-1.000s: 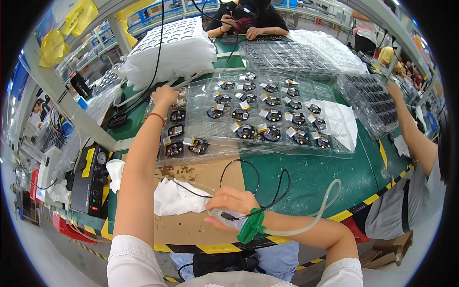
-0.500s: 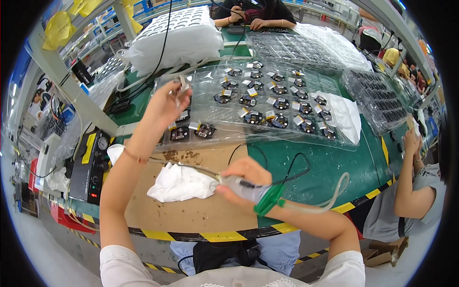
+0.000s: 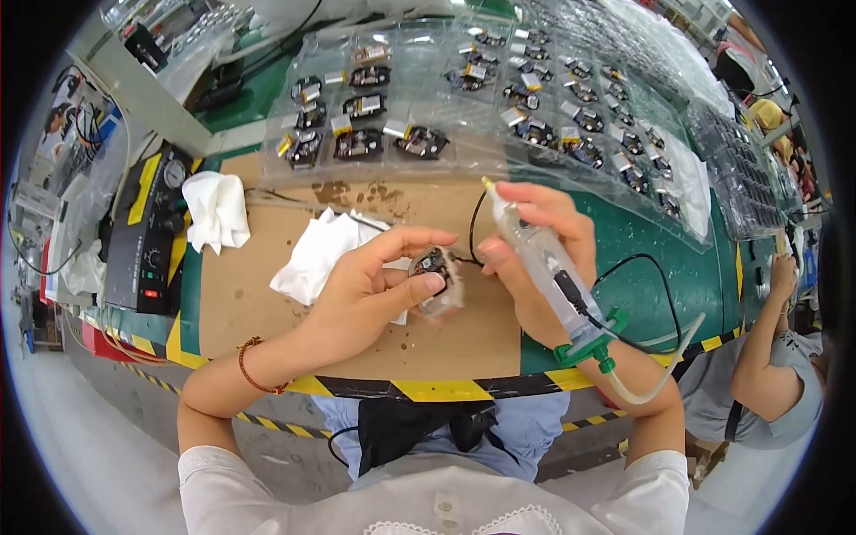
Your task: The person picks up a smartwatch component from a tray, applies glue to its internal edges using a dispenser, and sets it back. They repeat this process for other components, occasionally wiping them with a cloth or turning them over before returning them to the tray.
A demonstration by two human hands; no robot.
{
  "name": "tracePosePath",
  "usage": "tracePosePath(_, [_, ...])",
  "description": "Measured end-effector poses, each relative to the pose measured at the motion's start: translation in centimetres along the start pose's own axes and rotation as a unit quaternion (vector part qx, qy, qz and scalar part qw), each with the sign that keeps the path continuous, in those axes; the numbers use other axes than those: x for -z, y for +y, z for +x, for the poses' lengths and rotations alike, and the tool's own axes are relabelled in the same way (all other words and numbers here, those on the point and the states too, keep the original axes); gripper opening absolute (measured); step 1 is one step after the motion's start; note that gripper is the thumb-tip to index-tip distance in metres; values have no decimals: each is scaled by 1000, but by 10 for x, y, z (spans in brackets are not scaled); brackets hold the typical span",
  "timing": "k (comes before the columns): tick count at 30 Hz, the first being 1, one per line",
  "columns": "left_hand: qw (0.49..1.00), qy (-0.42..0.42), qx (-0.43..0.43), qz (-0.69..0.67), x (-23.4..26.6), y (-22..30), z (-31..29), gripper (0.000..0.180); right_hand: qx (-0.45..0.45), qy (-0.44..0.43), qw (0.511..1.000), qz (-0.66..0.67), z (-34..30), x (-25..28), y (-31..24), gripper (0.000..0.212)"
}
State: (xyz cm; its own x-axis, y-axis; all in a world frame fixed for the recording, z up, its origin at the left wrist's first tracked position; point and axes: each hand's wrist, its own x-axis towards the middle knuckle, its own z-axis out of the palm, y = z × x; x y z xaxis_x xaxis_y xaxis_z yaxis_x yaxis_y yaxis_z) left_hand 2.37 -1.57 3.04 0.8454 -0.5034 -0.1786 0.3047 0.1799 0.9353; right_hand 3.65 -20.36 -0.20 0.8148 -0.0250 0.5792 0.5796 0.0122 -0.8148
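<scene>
In front of me my left hand (image 3: 361, 281) pinches a small clear plastic housing (image 3: 443, 299) with a dark circuit board inside, thumb across its face. Wrapped around a clear dispensing syringe (image 3: 557, 276) is my right hand (image 3: 571, 227). The syringe leans with its yellow tip up and to the left, apart from the housing. At its lower end are a green cap (image 3: 593, 339) and a pale hose (image 3: 649, 397). A dark cable plug lies along the barrel. Crumpled white wipes (image 3: 312, 259) lie just left of the housing, partly behind my left hand.
Clear trays (image 3: 455, 165) with several small circuit boards and attached battery packs lie across the far side. A black dispenser box (image 3: 143, 241) with a gauge stands left, beside another white wipe (image 3: 217, 209). Brown cardboard (image 3: 259, 330) covers the bench front. A co-worker's arm (image 3: 776, 343) is at right.
My left hand has come back from the far-left tray to the middle with the clear housing. My right hand has moved right and turned the syringe's tip upward. The view has tilted down.
</scene>
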Motion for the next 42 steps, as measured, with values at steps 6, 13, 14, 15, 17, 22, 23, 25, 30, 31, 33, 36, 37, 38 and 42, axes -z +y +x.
tracePosePath(6, [998,-10,-35,45,0,-9,-5,44,36,-48,997,-56,0,3,-3,39])
tracePosePath(13, [963,-103,-47,244,9,-13,-11,52,-12,-65,998,-13,-3,5,-5,43])
tracePosePath(14, [968,-66,-67,233,6,-16,-11,45,-2,-77,997,-14,-2,6,-4,43])
tracePosePath(15, [971,-29,-87,222,4,-19,-12,39,-2,-97,995,-26,-1,8,-4,45])
tracePosePath(17, [973,-20,-50,226,4,-16,-14,37,-15,-99,995,-2,0,6,-5,46])
tracePosePath(22, [959,-6,-75,273,5,-24,-14,35,-30,-163,986,-11,1,12,-8,51])
tracePosePath(23, [939,-9,-100,329,5,-23,-15,35,-43,-151,987,-10,1,10,-9,52])
tracePosePath(25, [917,-14,-121,380,5,-19,-14,35,-43,-147,988,-33,-1,13,-13,51])
tracePosePath(30, [861,-37,-156,483,7,-18,-12,38,-41,-181,982,17,-2,28,-16,51])
tracePosePath(31, [862,-35,-152,483,8,-18,-12,38,-100,-132,985,40,-5,21,-23,53])
tracePosePath(33, [865,-35,-141,480,9,-19,-13,39,-113,-154,979,76,-9,23,-24,54])
tracePosePath(36, [877,-46,-147,454,9,-23,-11,40,-76,-224,967,92,-10,23,-24,55])
tracePosePath(37, [878,-45,-145,454,9,-24,-11,40,-25,-271,959,74,-10,21,-22,56])
tracePosePath(38, [875,-41,-155,458,10,-24,-12,40,26,-318,946,56,-10,20,-21,57])
tracePosePath(42, [872,-39,-126,471,8,-20,-11,42,-7,-279,958,59,-21,11,-24,59])
